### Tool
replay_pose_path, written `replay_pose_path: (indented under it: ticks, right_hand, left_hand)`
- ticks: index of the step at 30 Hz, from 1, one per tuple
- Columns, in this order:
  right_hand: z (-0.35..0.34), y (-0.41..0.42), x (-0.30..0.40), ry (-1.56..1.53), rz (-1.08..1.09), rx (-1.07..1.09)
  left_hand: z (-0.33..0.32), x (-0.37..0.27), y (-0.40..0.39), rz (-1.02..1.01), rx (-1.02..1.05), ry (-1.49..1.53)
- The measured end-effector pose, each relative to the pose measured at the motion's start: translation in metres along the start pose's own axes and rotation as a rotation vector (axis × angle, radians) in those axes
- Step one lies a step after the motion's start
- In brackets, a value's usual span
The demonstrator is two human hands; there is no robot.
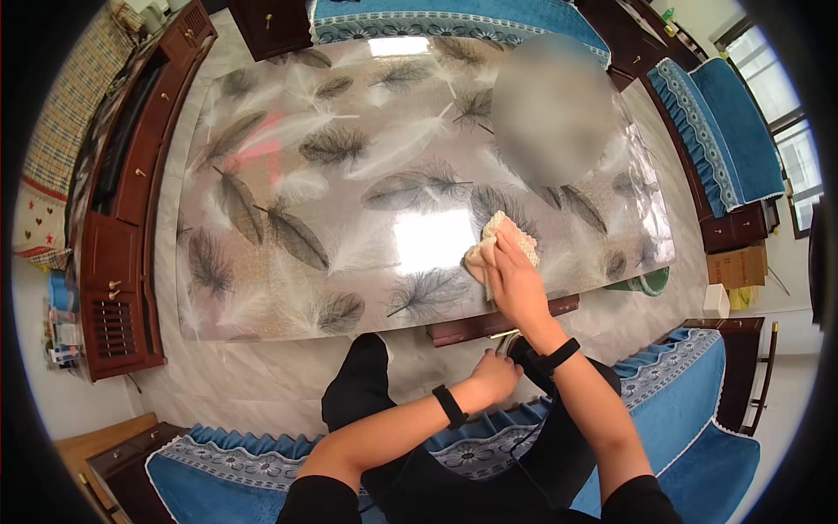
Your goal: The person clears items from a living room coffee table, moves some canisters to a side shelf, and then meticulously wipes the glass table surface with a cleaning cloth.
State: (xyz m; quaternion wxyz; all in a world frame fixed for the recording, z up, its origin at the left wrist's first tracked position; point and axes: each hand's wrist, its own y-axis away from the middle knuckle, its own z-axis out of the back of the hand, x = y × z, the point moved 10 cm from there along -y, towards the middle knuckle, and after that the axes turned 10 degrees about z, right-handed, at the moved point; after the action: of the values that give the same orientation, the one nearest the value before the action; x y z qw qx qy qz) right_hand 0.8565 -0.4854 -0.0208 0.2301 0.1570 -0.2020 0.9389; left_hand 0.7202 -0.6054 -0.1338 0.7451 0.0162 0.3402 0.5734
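My right hand (517,281) presses a crumpled cream cleaning cloth (524,242) flat against the tabletop, near its front edge. Feather prints in grey, white and black cover the glossy table cover (281,173). Below the table edge, my left hand (499,376) is curled near my right knee, close to the metal handle (503,333) of a dark red wooden drawer (458,329). Its fingertips are partly hidden, so whether it grips anything is unclear. Bright light reflects off the cover just left of the cloth.
A round blurred patch hides the table's far right. Blue fabric-covered seats (740,124) stand around it, and a wooden cabinet (141,170) lines the left side. A green bin (651,281) is partly under the right edge. A cardboard box (736,266) sits farther right.
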Motion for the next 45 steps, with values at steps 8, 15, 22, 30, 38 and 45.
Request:
replay_pose_path:
  ticks: [8, 15, 22, 30, 38, 45]
  right_hand:
    - [0.081, 0.004, -0.106, -0.47, -0.499, -0.053]
    - [0.149, 0.0, -0.063, 0.512, 0.053, -0.404]
    - [0.065, 0.033, -0.077, -0.079, -0.264, -0.1]
    - [0.007, 0.044, -0.069, 0.269, -0.054, 0.036]
    - [-0.003, 0.018, -0.005, 0.043, 0.116, 0.045]
    - [0.019, 0.046, -0.048, -0.033, 0.12, 0.048]
  left_hand:
    - [0.006, 0.011, -0.001, 0.024, -0.052, -0.08]
    - [-0.004, 0.009, -0.008, 0.012, 0.035, -0.144]
    - [-0.006, 0.013, -0.003, 0.029, 0.082, -0.126]
    - [-0.014, 0.01, -0.007, 0.008, 0.148, -0.176]
    - [-0.024, 0.008, -0.003, -0.045, 0.088, -0.131]
    - [-0.042, 0.027, -0.009, 0.019, 0.088, -0.129]
